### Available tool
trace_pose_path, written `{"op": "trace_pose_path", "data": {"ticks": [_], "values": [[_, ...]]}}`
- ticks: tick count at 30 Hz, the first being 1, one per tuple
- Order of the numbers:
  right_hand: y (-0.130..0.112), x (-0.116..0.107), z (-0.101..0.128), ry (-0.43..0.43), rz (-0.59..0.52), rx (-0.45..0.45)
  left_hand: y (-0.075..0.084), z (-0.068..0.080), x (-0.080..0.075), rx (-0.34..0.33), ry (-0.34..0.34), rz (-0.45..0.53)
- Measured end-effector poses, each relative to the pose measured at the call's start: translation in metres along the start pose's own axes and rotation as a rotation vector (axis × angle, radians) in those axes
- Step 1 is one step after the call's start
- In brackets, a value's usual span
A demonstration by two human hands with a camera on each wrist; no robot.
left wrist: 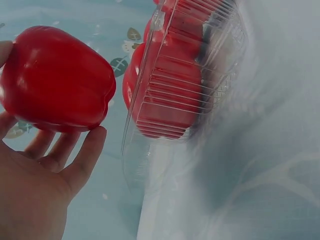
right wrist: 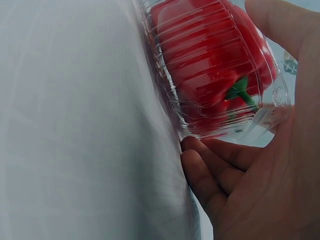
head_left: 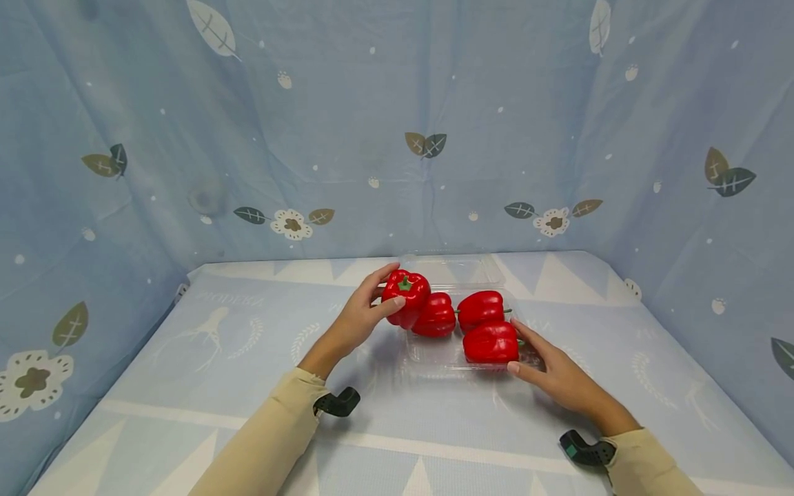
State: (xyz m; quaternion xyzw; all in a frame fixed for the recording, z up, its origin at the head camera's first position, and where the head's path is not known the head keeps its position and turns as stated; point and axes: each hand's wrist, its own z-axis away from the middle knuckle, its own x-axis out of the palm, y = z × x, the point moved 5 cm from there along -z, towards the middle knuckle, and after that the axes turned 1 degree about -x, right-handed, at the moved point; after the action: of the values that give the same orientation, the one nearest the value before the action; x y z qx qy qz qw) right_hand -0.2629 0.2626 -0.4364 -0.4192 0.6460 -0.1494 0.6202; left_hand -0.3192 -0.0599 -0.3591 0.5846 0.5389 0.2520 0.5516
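The only lettering in view is a faint white word printed on the tablecloth (head_left: 229,300), near the far left corner beside a pale plant-like drawing. It appears upside down from the head camera and is too washed out to read with certainty. The clear plastic box (head_left: 455,270) carries no readable label.

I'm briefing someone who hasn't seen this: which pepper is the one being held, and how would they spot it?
Find the clear plastic tray at the middle of the blue-clothed table. At its left edge, the left hand grips a red bell pepper. Unlike the three peppers lying in the tray, it is lifted, with its green stem facing up.
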Motion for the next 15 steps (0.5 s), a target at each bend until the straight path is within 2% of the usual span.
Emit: {"op": "trace_pose_path", "data": {"ticks": [15], "values": [[-0.0002, 0.0007, -0.0003, -0.004, 0.004, 0.021, 0.0023, 0.0006, 0.0099, -0.004, 0.022, -0.139]]}}
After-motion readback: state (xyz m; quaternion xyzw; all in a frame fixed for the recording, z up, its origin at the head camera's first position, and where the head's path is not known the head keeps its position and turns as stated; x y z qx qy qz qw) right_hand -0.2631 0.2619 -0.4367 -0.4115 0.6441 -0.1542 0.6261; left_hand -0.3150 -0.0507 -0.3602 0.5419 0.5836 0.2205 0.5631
